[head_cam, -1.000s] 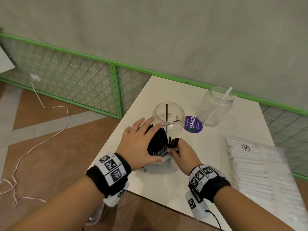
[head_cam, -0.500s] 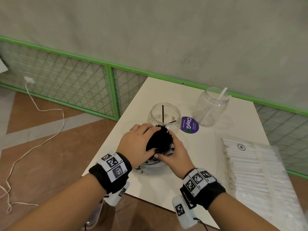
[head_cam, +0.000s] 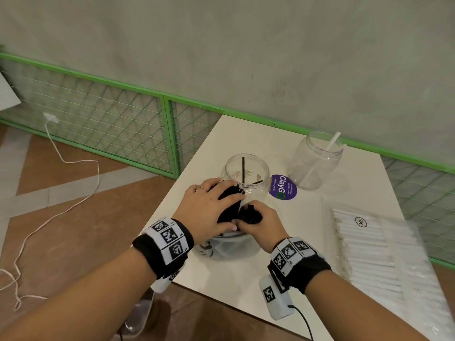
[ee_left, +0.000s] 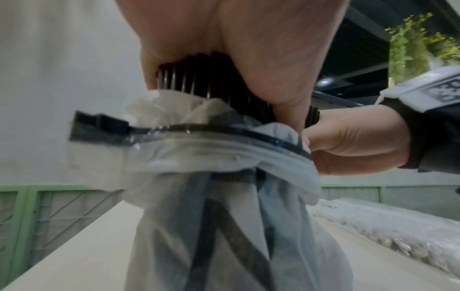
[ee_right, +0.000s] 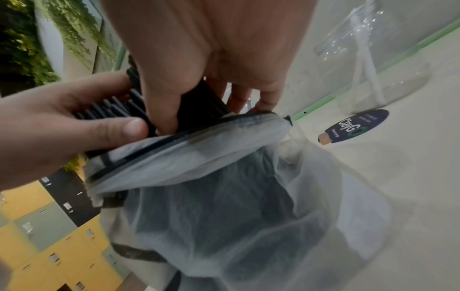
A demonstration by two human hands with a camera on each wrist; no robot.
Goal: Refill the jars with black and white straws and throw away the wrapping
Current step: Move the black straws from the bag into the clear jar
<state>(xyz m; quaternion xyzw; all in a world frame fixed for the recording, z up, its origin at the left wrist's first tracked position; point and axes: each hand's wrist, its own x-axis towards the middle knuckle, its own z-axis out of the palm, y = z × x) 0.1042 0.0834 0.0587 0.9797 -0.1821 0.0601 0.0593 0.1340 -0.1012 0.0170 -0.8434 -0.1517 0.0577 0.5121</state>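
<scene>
Black straws (head_cam: 231,205) stand bunched in a translucent plastic wrapping (ee_left: 224,206) near the front of the white table (head_cam: 246,134). Her left hand (head_cam: 209,207) has its fingers curled round the upper part of the bundle, thumb (ee_right: 119,128) pressed against the side. Her right hand (head_cam: 261,222) pinches more of the straws just above the bag's dark zip edge (ee_right: 199,135). Right behind the hands sits a clear jar (head_cam: 245,175) with one black straw upright in it. Further right, a second jar (head_cam: 315,161) holds a single white straw. A purple sticker (head_cam: 283,187) lies between them. Wrapped white straws (head_cam: 364,244) lie at the right edge.
</scene>
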